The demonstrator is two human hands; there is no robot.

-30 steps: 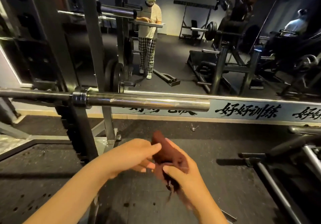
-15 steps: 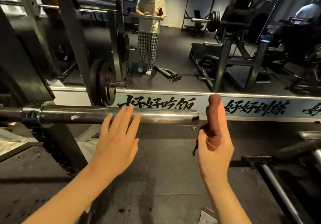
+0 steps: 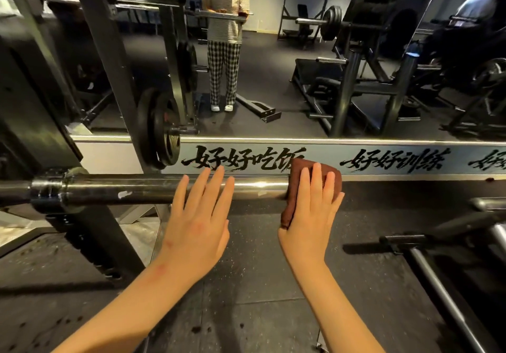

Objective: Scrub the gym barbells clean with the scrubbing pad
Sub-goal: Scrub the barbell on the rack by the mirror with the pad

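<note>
GYM FLOOR: My right hand (image 3: 309, 221) presses the brown scrubbing pad (image 3: 295, 180), fingers straight, over the end of the racked barbell sleeve (image 3: 123, 189). My left hand (image 3: 197, 224) rests flat-fingered on the chrome just beside it. Scrubbing looks about to start, and the next move likely calls for firm pressure and strokes along the sleeve.

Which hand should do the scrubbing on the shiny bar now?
The right hand: its fingers press the brown scrubbing pad onto the barbell end. The left hand is bare, lying flat on the bar.
</note>
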